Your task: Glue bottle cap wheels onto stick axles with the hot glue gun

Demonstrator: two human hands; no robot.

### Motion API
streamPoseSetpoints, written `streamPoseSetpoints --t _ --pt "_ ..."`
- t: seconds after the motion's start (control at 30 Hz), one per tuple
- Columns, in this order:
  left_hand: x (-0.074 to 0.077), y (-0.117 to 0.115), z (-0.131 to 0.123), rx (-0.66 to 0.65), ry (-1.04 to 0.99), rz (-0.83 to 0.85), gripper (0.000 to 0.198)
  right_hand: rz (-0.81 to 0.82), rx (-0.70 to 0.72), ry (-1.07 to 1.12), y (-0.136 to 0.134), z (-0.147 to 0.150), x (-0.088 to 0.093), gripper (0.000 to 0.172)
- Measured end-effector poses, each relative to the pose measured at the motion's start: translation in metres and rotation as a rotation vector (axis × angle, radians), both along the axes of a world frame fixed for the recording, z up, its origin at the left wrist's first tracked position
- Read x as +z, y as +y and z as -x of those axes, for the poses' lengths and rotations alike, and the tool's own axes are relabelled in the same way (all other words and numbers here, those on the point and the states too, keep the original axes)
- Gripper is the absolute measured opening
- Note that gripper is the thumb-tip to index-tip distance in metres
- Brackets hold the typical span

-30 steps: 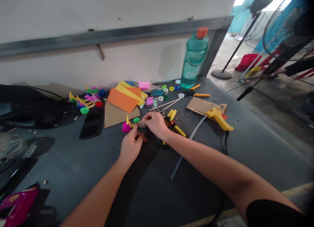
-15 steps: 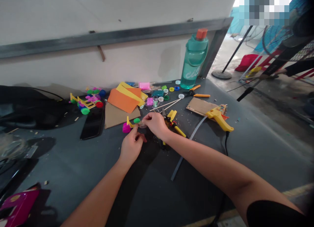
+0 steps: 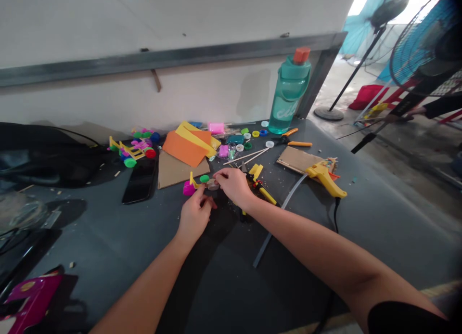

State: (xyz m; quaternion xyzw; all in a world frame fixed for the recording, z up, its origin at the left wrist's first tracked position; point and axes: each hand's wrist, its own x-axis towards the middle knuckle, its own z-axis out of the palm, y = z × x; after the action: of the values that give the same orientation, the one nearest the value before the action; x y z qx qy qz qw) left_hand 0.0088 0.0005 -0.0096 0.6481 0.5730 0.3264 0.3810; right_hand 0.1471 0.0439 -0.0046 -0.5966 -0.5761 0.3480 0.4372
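A small craft piece with a yellow bent strip (image 3: pixel 193 181), a magenta block (image 3: pixel 188 188) and a green bottle cap (image 3: pixel 204 178) lies on the dark table. A clear round item (image 3: pixel 212 184) sits at its right end. My left hand (image 3: pixel 195 212) reaches in from below, its index fingertip touching the craft piece and its thumb apart. On the right, my right hand (image 3: pixel 234 185) has thumb and index pinched together beside the clear item; what is between them is too small to make out. Yellow-handled pliers (image 3: pixel 265 192) lie by the right wrist, partly hidden.
A yellow glue gun (image 3: pixel 325 177) with a cord rests near cardboard (image 3: pixel 294 158). A teal bottle (image 3: pixel 287 100) stands at the wall. Orange-handled cutters (image 3: pixel 299 144), bottle caps, sticks and coloured sheets (image 3: pixel 186 148) lie behind. Leftward are a phone (image 3: pixel 139 182) and a colourful model (image 3: pixel 135 151).
My right fingertips have drawn slightly right, so more of the clear round item shows. My left hand stays at the craft piece. The whole view has shifted a little.
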Motion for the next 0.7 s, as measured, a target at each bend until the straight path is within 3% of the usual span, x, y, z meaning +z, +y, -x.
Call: streamPoseSetpoints --t 0.4,0.7 --pt "-0.001 -0.001 0.001 -0.002 -0.020 0.005 0.058 -0.173 0.077 -0.340 -0.007 -0.014 0.006 0.021" --pt "-0.001 -0.001 0.001 -0.010 0.011 0.000 0.057 -0.210 0.112 -0.394 -0.006 -0.011 0.001 0.013"
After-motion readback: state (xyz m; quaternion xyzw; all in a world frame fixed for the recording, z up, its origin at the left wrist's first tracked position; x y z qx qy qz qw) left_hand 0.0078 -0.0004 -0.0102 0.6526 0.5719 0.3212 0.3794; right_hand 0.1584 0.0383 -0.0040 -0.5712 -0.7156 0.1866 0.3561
